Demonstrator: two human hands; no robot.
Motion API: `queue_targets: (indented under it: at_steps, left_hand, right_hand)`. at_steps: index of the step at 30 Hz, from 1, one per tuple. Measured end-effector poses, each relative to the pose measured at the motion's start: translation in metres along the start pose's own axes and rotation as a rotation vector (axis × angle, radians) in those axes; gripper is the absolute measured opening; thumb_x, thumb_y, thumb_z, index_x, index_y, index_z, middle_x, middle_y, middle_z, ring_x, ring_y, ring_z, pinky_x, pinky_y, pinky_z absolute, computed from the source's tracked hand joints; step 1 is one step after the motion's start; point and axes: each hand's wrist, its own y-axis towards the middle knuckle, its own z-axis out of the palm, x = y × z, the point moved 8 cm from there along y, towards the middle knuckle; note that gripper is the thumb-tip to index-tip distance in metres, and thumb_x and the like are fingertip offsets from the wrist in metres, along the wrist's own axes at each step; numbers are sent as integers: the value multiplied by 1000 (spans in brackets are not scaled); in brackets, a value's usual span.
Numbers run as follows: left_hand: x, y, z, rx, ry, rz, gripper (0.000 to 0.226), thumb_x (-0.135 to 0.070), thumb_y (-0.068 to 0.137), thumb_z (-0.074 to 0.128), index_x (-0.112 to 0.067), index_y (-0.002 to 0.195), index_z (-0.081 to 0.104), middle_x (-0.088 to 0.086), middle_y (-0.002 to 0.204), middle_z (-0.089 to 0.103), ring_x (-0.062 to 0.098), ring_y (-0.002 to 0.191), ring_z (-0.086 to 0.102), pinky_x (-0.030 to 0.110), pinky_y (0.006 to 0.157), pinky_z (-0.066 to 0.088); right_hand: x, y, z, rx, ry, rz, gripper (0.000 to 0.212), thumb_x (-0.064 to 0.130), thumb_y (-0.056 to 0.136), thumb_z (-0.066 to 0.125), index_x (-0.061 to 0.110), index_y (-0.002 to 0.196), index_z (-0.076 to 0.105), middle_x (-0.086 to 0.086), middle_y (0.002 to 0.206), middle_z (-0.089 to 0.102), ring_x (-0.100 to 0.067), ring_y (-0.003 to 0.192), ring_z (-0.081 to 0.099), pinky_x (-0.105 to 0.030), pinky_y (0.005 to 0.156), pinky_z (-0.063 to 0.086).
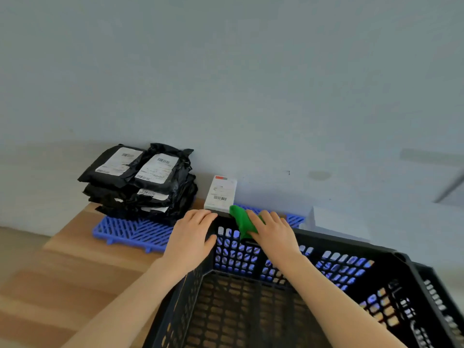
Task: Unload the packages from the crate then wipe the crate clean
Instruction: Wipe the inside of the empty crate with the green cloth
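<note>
Closest to me is the black plastic crate (pixel 346 244), which sits on the wooden bench (pixel 75 259) and fills the lower right of what I see. Its walls and floor are a grid of small slots, and the brown wood shows through the floor slots. The rim is a solid black band with a rounded corner on the right.

My left hand (pixel 193 237) lies over the crate's far left corner. Its fingers are together and reach across the rim, and the thumb rests against the inside of the wall. My right hand (pixel 271 232) is on the far rim just right of that corner. It holds a bunched green cloth (pixel 242 219) against the plastic, and part of the cloth hangs down inside the wall. Both forearms cross over the crate's opening.

Beyond the crate's far wall a blue slatted mat (pixel 130 231) lies flat on the bench. It runs out to the left of the crate and shows blue through the wall slots. On the mat, left of the crate and apart from it, is a stack of black packages (pixel 140 182) with white barcode labels. The top two lie side by side. A small white box (pixel 221 192) with a barcode stands upright just behind the corner under my left hand, against the pale wall (pixel 251 84). At the crate's right edge I can see part of another black slotted wall (pixel 439 297).
</note>
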Motion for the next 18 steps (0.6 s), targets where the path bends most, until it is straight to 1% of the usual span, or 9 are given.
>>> queue_targets:
  at_steps: [4, 6, 8, 9, 10, 12, 13, 15, 18]
  left_hand:
    - [-2, 1, 0, -37, -13, 12, 51, -27, 81, 72, -13, 128, 60, 1, 126, 60, 23, 119, 55, 40, 88, 51]
    - [0, 0, -1, -53, -42, 1, 50, -26, 81, 72, -12, 127, 61, 1, 126, 61, 23, 119, 56, 40, 89, 51]
    - [1, -1, -2, -65, -60, 0, 50, -27, 81, 71, -12, 127, 60, 2, 127, 61, 23, 119, 55, 40, 90, 51]
    - [2, -1, -2, -68, -70, 0, 51, -27, 82, 70, -12, 129, 59, 2, 128, 60, 23, 120, 55, 40, 91, 50]
    - [2, -1, -3, -66, -82, -1, 53, -28, 82, 69, -12, 131, 57, 2, 129, 59, 23, 121, 53, 40, 91, 50]
    - [1, -1, -3, -53, -108, 2, 58, -29, 84, 66, -14, 138, 50, 2, 133, 55, 24, 125, 49, 40, 95, 48]
    - [1, 0, -3, -50, -116, 1, 61, -30, 84, 65, -15, 140, 46, 2, 135, 54, 24, 127, 47, 40, 97, 47]
    - [1, 0, -3, -52, -120, -3, 66, -32, 85, 63, -15, 144, 40, 3, 136, 52, 24, 127, 46, 40, 97, 47]
    - [4, -1, -3, -68, -143, -26, 71, -31, 83, 65, -12, 146, 37, 5, 132, 55, 25, 122, 50, 40, 91, 49]
  right_hand:
    - [-46, -33, -5, -34, -27, 81, 51, 41, 76, 74, 18, 120, 61, -2, 95, 63, -27, 81, 62, -39, 65, 53]
    - [-71, -52, -9, -46, -47, 155, 44, 46, 85, 59, 17, 117, 61, -1, 94, 63, -27, 83, 62, -39, 67, 52]
    - [-87, -63, -10, -41, -69, 197, 49, 50, 87, 42, 15, 116, 60, -2, 95, 62, -29, 84, 61, -40, 70, 52]
    - [-89, -64, -10, -29, -71, 210, 49, 50, 87, 42, 14, 115, 61, -3, 97, 63, -30, 85, 61, -41, 72, 52]
    - [-89, -62, -9, -19, -63, 221, 46, 48, 88, 47, 13, 114, 62, -4, 104, 63, -31, 89, 61, -43, 76, 52]
    - [-78, -53, -7, -3, -38, 232, 41, 39, 84, 66, 11, 113, 63, -6, 122, 60, -32, 103, 58, -46, 86, 50]
    - [-68, -46, -7, 10, -25, 229, 42, 35, 81, 71, 11, 114, 63, -6, 127, 57, -32, 107, 56, -47, 90, 48]
    - [-42, -30, -7, 63, 0, 213, 46, 39, 85, 67, 14, 122, 59, -2, 126, 57, -29, 109, 56, -45, 91, 45]
    - [0, -1, -2, 148, 19, 152, 57, 43, 92, 55, 19, 141, 40, -1, 125, 56, -27, 115, 53, -45, 93, 42]
